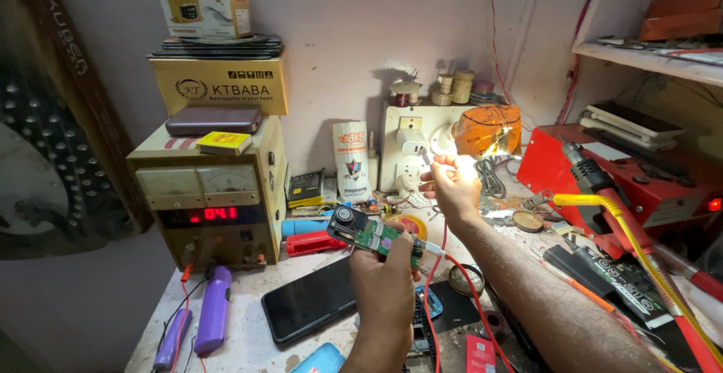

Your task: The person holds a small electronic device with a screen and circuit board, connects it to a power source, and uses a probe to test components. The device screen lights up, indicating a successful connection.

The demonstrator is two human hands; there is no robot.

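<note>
Near the middle of the cluttered worktop (248, 335), the person's left hand (384, 283) is raised with its fingers (392, 246) curled tight around a small green circuit board (376, 235), gripping it along its lower edge. The board is tilted, its far-left end carrying a round black camera-like part, and a thin white plug meets its right end, from which a red wire (459, 275) loops down toward the near edge.

Farther back and to the right, the right hand (454, 186) reaches toward the white socket board (410, 147) by the wall. Its fingers (440, 166) are bunched together and appear to pinch something small, but the glare of the lit lamp (489, 132) just right of it hides what it is.

Below the left hand lies a dark phone (309, 301), face up, with an opened handset partly hidden behind the wrist. At the left stands a beige power supply (207, 207) with a red lit display, a yellow box and stacked cartons on top. Two purple tools (215, 309) lie near its foot. At the right sits a red machine (602, 170) with a yellow hose (633, 237) running toward the near right corner.
</note>
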